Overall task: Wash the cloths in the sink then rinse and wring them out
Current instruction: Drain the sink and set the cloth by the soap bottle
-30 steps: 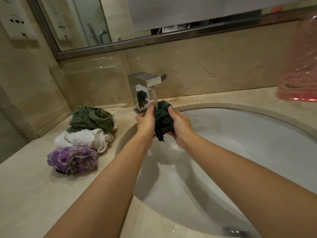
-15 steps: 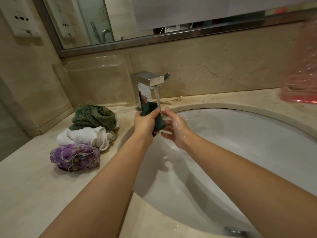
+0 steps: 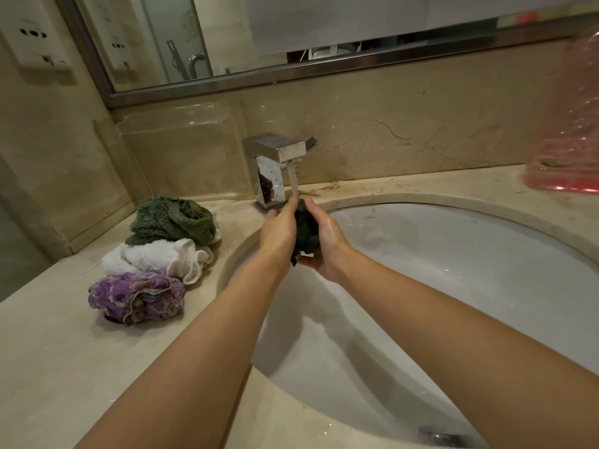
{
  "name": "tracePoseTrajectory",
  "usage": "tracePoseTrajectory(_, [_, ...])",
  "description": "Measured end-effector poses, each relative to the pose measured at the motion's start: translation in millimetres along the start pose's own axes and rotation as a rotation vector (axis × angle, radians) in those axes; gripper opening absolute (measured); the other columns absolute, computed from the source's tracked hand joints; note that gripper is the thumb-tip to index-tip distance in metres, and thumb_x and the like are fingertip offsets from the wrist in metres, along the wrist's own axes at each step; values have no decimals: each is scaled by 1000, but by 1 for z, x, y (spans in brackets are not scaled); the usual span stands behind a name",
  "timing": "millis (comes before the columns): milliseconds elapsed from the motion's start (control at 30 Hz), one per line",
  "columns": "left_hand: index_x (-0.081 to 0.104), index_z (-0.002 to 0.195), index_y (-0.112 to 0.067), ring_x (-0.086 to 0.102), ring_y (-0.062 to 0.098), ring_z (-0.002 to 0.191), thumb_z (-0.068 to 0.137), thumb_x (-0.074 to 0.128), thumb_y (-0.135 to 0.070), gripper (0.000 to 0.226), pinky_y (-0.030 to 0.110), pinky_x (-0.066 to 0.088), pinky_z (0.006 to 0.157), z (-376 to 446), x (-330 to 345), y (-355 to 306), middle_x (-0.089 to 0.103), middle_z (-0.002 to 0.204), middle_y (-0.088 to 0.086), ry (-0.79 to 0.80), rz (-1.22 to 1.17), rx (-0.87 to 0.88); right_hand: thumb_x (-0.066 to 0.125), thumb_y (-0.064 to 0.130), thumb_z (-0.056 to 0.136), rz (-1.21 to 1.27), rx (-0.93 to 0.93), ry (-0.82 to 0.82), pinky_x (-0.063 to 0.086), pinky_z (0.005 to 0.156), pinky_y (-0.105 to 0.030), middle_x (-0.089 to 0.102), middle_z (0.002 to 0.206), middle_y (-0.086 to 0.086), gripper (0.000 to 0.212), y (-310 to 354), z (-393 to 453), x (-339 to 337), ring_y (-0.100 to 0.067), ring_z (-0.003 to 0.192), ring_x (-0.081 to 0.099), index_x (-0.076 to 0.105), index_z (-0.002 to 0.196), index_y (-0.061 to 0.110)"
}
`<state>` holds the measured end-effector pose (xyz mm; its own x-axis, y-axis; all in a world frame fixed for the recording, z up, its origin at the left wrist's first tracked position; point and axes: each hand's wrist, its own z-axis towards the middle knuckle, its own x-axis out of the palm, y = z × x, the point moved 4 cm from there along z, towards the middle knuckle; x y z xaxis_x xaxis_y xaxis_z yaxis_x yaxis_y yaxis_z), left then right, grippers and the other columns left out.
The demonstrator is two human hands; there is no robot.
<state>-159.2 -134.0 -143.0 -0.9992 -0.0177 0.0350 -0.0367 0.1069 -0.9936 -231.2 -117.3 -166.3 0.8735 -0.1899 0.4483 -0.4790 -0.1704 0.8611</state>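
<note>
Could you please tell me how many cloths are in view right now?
4: a dark green cloth held under the tap, plus a green cloth, white cloth and purple cloth on the counter's left. More may hide beneath.

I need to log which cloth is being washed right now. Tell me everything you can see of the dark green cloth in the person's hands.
The dark green cloth is a small, wet-looking fabric bunched into a crumpled wad. It is held above the white sink basin, right under the faucet, whose running stream lands at its top. The left hand grips it from one side, the right hand from the other and below. A short end hangs beneath the hands.
</note>
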Motion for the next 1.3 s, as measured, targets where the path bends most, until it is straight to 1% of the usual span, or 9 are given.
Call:
tracePoseTrajectory(100, [59,104,-26,61,27,106,98,51,-31,12,47,51,95,2,-5,-4,65,105,2,-93,79,95,55,41,95,31,-29,-50,56,85,-44,65,117,-11,39,2,2,0,-29,104,63,58,127,18])
tracePoseTrajectory(233, [65,94,-25,63,26,100,101,47,-33,21,44,52,93,1,-12,-7,63,91,1,-180,69,134,43,33,102,-77,-135,-196,54,89,-46,63,119,-11,32,5,4,-8,-32,108,60,55,127,17])
tracePoseTrajectory(400, [60,89,-23,63,25,99,102,42,-34,25,45,52,94,4,-19,-10,64,93,1,-273,-75,172,32,21,104,-116,-140,-288,41,39,-17,65,102,-11,32,6,6,-18,-23,76,61,61,118,15])
tracePoseTrajectory(467, [58,93,-22,62,25,100,104,38,-34,26,44,51,95,4,-17,-10,63,93,2,-247,-134,146,29,14,101,-108,-122,-275,35,34,-12,64,101,-11,37,5,5,-18,-20,70,57,61,120,17])
tracePoseTrajectory(700, [60,82,-15,62,22,88,103,37,-38,40,34,50,79,4,-15,-8,64,86,3,-204,-156,46,39,11,93,-58,-63,-206,47,49,-26,67,93,-15,29,4,3,3,-28,66,61,63,109,15])
tracePoseTrajectory(800, [60,113,-8,61,28,101,104,32,-37,42,41,51,92,8,-13,-5,65,108,11,-192,34,29,37,8,92,-34,-109,-267,54,54,-37,67,104,-20,31,7,7,-2,-32,75,63,63,107,12])
tracePoseTrajectory(900, [41,139,-7,56,33,114,102,32,-43,52,43,47,99,6,-10,-2,56,130,16,-154,184,-57,31,8,99,-59,-185,-416,54,90,-47,63,109,-13,32,14,7,-19,-32,101,62,61,109,11])
tracePoseTrajectory(1000, [31,148,-13,47,33,128,100,29,-53,62,43,39,104,1,0,1,46,143,13,-31,305,-76,31,13,102,-28,-224,-412,49,98,-47,61,116,-11,34,16,7,-27,-29,108,58,57,124,13])
tracePoseTrajectory(1300, [69,110,-16,59,29,102,94,32,-66,64,40,48,78,-13,12,8,66,113,13,283,-187,-368,45,39,90,149,-39,-151,49,97,-47,70,111,-15,40,4,12,-4,-32,103,64,74,102,14])
